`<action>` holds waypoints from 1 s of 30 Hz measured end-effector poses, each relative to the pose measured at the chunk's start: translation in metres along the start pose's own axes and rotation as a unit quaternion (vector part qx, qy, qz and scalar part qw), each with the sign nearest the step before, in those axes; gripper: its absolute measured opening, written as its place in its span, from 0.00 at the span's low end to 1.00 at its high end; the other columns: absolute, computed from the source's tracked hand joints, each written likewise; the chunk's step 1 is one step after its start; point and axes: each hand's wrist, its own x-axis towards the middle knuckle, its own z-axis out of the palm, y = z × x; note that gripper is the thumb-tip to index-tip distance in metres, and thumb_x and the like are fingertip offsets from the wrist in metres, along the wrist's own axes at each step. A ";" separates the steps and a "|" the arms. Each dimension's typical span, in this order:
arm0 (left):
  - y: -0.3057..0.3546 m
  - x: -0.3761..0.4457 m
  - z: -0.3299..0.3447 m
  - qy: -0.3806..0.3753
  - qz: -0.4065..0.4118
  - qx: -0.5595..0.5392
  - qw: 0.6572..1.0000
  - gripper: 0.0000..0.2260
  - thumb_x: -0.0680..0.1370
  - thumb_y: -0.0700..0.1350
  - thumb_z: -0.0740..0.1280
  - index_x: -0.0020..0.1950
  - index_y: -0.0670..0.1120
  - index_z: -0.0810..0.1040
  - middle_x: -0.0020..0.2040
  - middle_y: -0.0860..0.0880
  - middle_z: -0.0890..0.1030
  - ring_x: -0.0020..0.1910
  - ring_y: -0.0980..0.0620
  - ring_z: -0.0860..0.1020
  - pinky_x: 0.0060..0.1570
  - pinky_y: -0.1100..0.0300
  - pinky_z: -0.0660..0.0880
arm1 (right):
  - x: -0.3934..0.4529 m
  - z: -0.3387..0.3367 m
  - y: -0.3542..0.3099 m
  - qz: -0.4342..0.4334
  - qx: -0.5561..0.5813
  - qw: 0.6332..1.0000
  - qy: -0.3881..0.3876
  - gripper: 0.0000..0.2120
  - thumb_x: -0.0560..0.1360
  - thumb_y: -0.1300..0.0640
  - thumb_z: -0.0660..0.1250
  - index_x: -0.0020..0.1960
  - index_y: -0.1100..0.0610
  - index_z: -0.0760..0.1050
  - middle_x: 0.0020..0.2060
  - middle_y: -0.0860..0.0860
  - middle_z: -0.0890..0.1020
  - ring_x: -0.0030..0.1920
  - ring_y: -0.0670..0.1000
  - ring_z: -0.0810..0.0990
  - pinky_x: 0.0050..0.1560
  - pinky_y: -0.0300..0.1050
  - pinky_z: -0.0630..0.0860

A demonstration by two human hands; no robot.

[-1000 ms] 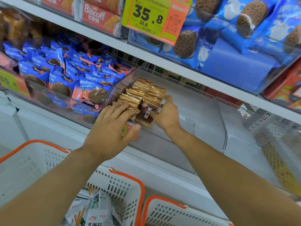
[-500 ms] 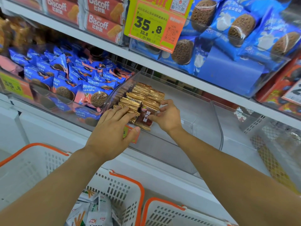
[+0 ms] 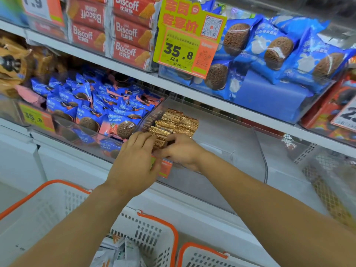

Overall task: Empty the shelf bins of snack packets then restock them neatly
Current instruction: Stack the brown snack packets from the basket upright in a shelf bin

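Observation:
Gold-and-brown snack packets point(image 3: 174, 122) stand in neat rows in the left part of a clear plastic shelf bin point(image 3: 248, 151). My left hand point(image 3: 134, 160) reaches over the bin's front wall, its fingers lying on the nearest packets. My right hand point(image 3: 183, 151) is beside it, fingers curled round the front packets of the stack. The two hands touch each other at the front of the rows. The right part of the bin holds no packets.
A neighbouring bin of blue cookie packets point(image 3: 96, 112) lies to the left. Price tags point(image 3: 185, 45) hang from the shelf above. White baskets with orange rims point(image 3: 154, 237) stand below; one holds white packets point(image 3: 119, 253). A wire basket point(image 3: 331, 180) is at right.
My right hand has moved left along the front of the stack to meet my left hand. The dark red packet seen at the front earlier is now covered by my hands.

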 end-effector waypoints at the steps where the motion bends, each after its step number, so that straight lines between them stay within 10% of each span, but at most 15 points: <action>1: 0.000 0.000 0.001 0.001 0.001 -0.002 1.000 0.28 0.72 0.54 0.57 0.65 0.38 0.76 0.64 0.42 0.77 0.67 0.41 0.71 0.65 0.41 0.72 | 0.002 0.001 -0.005 0.014 0.028 0.999 -0.007 0.15 0.66 0.63 0.80 0.39 0.57 0.73 0.32 0.53 0.76 0.39 0.53 0.76 0.45 0.52 0.75; 4: -0.003 -0.003 0.009 -0.023 0.018 0.019 0.999 0.33 0.71 0.56 0.56 0.68 0.37 0.75 0.67 0.41 0.77 0.69 0.40 0.72 0.69 0.45 0.68 | -0.002 -0.004 -0.016 0.059 0.119 0.989 -0.062 0.14 0.73 0.73 0.70 0.37 0.58 0.72 0.27 0.50 0.78 0.38 0.51 0.80 0.56 0.50 0.80; 8: -0.007 -0.005 0.014 -0.048 0.026 0.029 0.998 0.34 0.72 0.58 0.54 0.72 0.40 0.72 0.70 0.42 0.75 0.71 0.42 0.72 0.72 0.48 0.63 | -0.006 -0.014 -0.014 0.060 0.092 0.993 -0.037 0.08 0.72 0.73 0.72 0.48 0.64 0.79 0.47 0.60 0.86 0.45 0.53 0.83 0.60 0.53 0.80; 15: -0.010 -0.007 0.019 -0.032 0.027 0.062 0.997 0.31 0.73 0.53 0.64 0.73 0.41 0.72 0.73 0.42 0.73 0.73 0.43 0.70 0.74 0.50 0.58 | 0.003 -0.006 -0.014 0.005 -0.011 1.000 -0.001 0.13 0.66 0.73 0.72 0.39 0.58 0.73 0.28 0.52 0.75 0.33 0.51 0.75 0.40 0.47 0.73; 20: -0.006 -0.003 0.011 -0.063 0.015 0.027 0.998 0.33 0.79 0.53 0.66 0.81 0.47 0.58 0.80 0.48 0.60 0.80 0.48 0.55 0.77 0.55 0.45 | -0.034 -0.032 -0.011 -0.029 0.025 0.999 0.033 0.15 0.73 0.68 0.74 0.57 0.58 0.75 0.46 0.52 0.82 0.40 0.50 0.83 0.44 0.45 0.84; 26: 0.054 -0.016 -0.023 0.023 0.096 0.002 0.995 0.24 0.74 0.48 0.71 0.69 0.45 0.73 0.62 0.46 0.76 0.61 0.44 0.74 0.59 0.49 0.73 | -0.164 -0.060 0.046 -0.184 -0.045 0.975 0.115 0.05 0.76 0.62 0.73 0.46 0.52 0.82 0.39 0.48 0.85 0.41 0.50 0.83 0.44 0.41 0.80; 30: 0.120 -0.056 -0.005 -0.192 0.128 -0.053 0.972 0.15 0.82 0.53 0.63 0.68 0.52 0.73 0.58 0.53 0.79 0.54 0.50 0.78 0.51 0.58 0.72 | -0.223 -0.062 0.136 -0.052 -0.075 0.996 0.010 0.01 0.77 0.57 0.73 0.48 0.53 0.82 0.42 0.49 0.85 0.42 0.46 0.82 0.44 0.39 0.77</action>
